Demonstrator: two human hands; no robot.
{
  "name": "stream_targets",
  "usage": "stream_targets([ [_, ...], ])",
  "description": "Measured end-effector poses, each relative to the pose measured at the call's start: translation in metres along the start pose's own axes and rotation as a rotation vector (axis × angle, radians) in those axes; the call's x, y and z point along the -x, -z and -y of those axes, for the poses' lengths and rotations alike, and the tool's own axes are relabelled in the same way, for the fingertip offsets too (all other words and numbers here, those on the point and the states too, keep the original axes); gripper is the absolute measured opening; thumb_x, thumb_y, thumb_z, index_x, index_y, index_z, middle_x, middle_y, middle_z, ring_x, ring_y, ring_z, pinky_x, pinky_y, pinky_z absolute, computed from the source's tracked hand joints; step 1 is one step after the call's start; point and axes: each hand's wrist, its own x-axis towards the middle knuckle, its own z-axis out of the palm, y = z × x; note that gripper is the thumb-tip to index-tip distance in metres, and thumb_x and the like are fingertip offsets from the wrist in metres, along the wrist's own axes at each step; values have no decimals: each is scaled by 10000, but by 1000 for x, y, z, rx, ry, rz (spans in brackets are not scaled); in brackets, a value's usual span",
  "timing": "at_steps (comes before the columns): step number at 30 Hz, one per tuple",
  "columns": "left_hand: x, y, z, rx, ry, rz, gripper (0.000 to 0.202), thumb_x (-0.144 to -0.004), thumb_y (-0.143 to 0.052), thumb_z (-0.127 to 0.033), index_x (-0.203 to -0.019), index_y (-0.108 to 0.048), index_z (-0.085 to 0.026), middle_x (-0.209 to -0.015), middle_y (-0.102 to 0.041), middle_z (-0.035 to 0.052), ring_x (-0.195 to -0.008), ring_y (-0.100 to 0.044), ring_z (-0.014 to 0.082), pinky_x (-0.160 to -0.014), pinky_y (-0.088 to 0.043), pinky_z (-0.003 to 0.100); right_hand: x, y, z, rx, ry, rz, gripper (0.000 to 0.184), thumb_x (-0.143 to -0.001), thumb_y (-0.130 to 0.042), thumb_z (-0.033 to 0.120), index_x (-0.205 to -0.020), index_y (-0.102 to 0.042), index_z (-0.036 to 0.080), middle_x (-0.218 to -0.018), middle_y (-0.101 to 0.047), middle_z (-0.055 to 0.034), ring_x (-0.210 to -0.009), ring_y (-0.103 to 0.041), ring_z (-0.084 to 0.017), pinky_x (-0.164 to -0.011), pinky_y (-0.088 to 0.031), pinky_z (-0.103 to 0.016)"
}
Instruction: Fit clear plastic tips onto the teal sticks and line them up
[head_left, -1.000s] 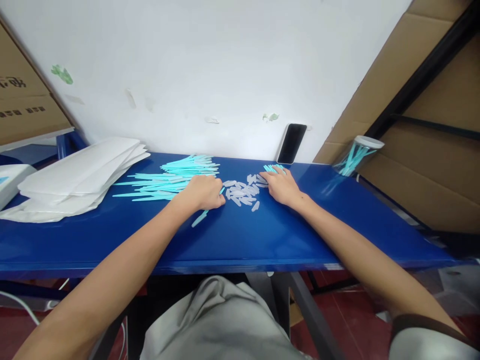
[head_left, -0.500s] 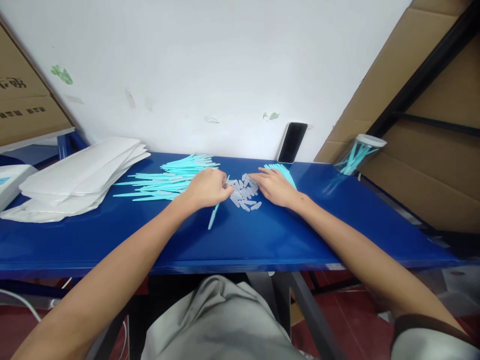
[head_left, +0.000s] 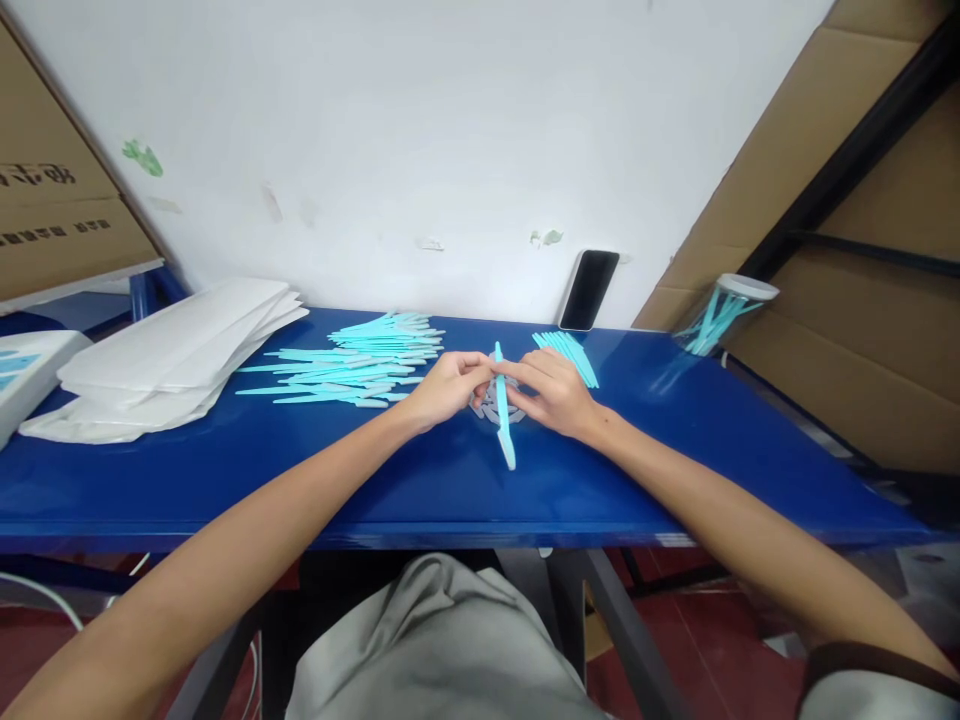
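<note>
My left hand [head_left: 444,386] and my right hand [head_left: 551,391] meet over the blue table [head_left: 315,470], fingers pinched together around one turquoise stick [head_left: 502,418]. The stick points toward me, its lower end just above the table. Small clear caps [head_left: 489,404] lie beneath and between my hands, mostly hidden by them. I cannot tell whether my right fingers also pinch a cap. A loose pile of turquoise sticks [head_left: 352,358] lies left of my left hand. A small neat bundle of sticks [head_left: 568,353] lies just behind my right hand.
A stack of white bags [head_left: 165,355] covers the table's left end. A black phone [head_left: 589,290] leans on the white wall. A clear jar of sticks [head_left: 714,313] lies tilted at the right, against cardboard boxes [head_left: 847,280]. Another box [head_left: 52,210] stands at left.
My left hand lifted one stick from the table and swung it toward the centre. My right hand left the caps and came in to meet it. Both hands now hold the stick.
</note>
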Motion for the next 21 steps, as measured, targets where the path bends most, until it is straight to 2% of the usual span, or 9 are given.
stream_targets([
  [3, 1, -1, 1, -9, -52, 20, 295, -842, -726, -416, -761, -629, -149, -529, -495, -50, -470, -424, 62, -455, -323, 193, 0, 2, -2, -8, -15, -36, 264, -1033, -568, 253, -1206, -762, 213, -728, -652, -30, -674, -581, -189, -659, -417, -344],
  [7, 3, 0, -2, -35, -117, 45, 349, -814, -755, -470, -744, -636, -149, -529, -475, -60, -481, -410, 62, -477, -358, 204, -2, 4, -1, -78, -63, -65, 261, -1024, -594, 272, -1223, -746, 196, -751, -683, -27, -679, -620, -183, -678, -444, -341],
  [13, 2, 0, -2, -68, -114, 44, 373, -795, -766, -501, -751, -643, -151, -520, -462, -67, -471, -400, 65, -472, -343, 211, -2, 4, 1, -212, -69, -54, 346, -987, -594, 189, -1316, -699, 206, -1099, -783, -95, -883, -732, -210, -794, -536, -367],
  [16, 2, 0, 0, -76, -116, 52, 345, -811, -742, -478, -760, -641, -152, -521, -466, -67, -468, -405, 66, -481, -342, 213, -2, 4, 2, -232, -56, -50, 319, -1001, -564, 186, -1288, -701, 212, -1158, -781, -98, -1010, -738, -227, -861, -554, -382],
  [18, 3, -1, 0, -78, -124, 51, 342, -825, -716, -478, -752, -636, -154, -519, -469, -63, -469, -408, 69, -485, -342, 216, -2, 6, 2, -232, -58, -39, 255, -1027, -544, 203, -1221, -710, 201, -1124, -782, -99, -1002, -730, -226, -851, -545, -375],
  [21, 3, -1, -1, -86, -147, 28, 357, -850, -671, -501, -783, -659, -151, -507, -473, -55, -463, -416, 80, -482, -341, 221, -3, 11, 1, -188, -91, -23, 223, -1060, -506, 239, -962, -700, 188, -871, -738, -75, -768, -660, -197, -716, -478, -344],
])
